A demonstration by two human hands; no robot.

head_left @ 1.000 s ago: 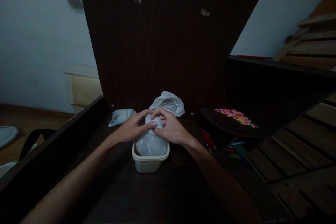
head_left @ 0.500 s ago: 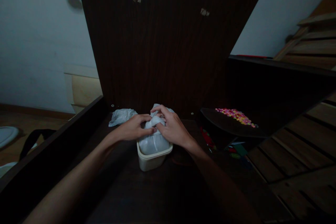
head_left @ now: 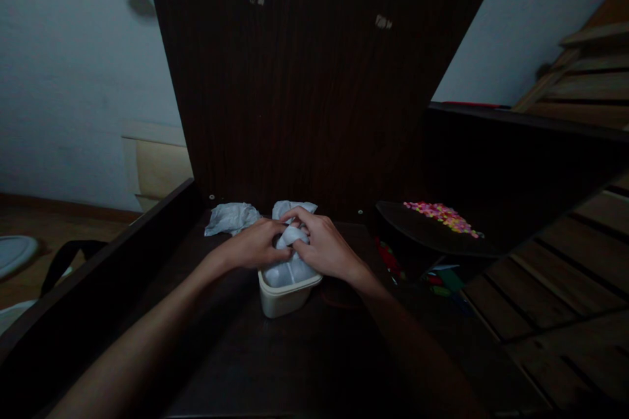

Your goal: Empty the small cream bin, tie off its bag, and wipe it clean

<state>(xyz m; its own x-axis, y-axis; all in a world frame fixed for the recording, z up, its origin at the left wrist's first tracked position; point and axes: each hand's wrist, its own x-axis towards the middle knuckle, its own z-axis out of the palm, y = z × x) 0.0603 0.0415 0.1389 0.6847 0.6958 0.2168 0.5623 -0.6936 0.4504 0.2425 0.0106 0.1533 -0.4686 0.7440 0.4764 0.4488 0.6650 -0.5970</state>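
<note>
A white plastic bag (head_left: 291,271) with a twisted, knotted top sits in a small cream plastic container (head_left: 285,304) on the dark wooden surface. My left hand (head_left: 258,242) grips the left side of the bag's knot, thumb toward the middle. From the right, my right hand (head_left: 322,242) pinches the same knot, its fingers curled over the top. Both hands hide part of the knot and the container's far rim. What the bag holds cannot be made out.
A crumpled pale plastic bag (head_left: 230,218) lies behind my left hand. Another pale plastic piece (head_left: 285,208) rests by the tall dark panel (head_left: 314,91). To the right, a dark corner shelf (head_left: 407,226) carries a string of pink and yellow beads (head_left: 442,216).
Both hands have lowered slightly over the bag, and the knot sits a little lower. More of the pale plastic behind my fingers shows now. The container has barely shifted.
</note>
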